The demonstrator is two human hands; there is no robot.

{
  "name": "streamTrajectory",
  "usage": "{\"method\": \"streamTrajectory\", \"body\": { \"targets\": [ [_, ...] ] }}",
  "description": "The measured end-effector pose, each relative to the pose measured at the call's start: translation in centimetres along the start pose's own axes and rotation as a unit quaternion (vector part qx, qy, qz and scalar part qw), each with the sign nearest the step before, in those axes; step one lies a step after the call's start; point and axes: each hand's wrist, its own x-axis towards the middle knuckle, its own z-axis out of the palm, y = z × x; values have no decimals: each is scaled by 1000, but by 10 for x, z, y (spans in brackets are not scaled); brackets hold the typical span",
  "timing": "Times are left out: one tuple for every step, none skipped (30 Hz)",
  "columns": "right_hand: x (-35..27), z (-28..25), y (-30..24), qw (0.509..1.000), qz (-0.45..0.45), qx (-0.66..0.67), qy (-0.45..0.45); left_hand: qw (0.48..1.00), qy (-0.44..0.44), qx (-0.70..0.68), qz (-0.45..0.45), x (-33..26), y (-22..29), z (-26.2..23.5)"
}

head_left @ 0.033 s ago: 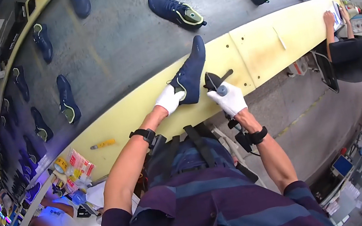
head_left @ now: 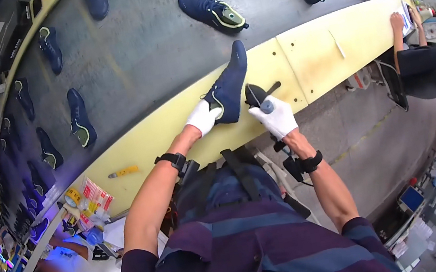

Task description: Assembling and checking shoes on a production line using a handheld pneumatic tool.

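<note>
My left hand (head_left: 204,118), in a white glove, grips a navy sneaker (head_left: 230,86) at its opening. The shoe is held above the yellow table edge (head_left: 163,123), its toe toward the belt. My right hand (head_left: 277,118), also white-gloved, is closed around a tool with a blue-grey round end (head_left: 266,107); a thin metal part shows beside it, and its kind is not clear. Just beyond that hand is a black rounded object with a stub handle (head_left: 256,94), close to the sneaker's heel; I cannot tell whether the hand holds it too.
A grey conveyor belt (head_left: 150,49) carries several navy sneakers, one pair-less sneaker (head_left: 212,11) lying just ahead. A yellow cutter-like tool (head_left: 123,172) lies on the table at left, near tape rolls and packets (head_left: 87,203). A co-worker (head_left: 427,61) sits at the right.
</note>
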Motion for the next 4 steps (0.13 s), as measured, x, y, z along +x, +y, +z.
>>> {"method": "streamTrajectory", "body": {
  "targets": [
    [0, 0, -6, 1000, 0, 0, -6, 1000, 3, -1, -5, -1, -5, 0],
    [4, -2, -16, 999, -28, -18, -15, 999, -7, 25, -19, 2, -2, 0],
    [9, -2, -26, 998, -56, -35, -23, 998, -19, 52, -33, 4, 1, -3],
    [16, 0, -32, 995, -65, -67, -43, 998, -20, 52, -36, 4, 4, -2]
  ]
}}
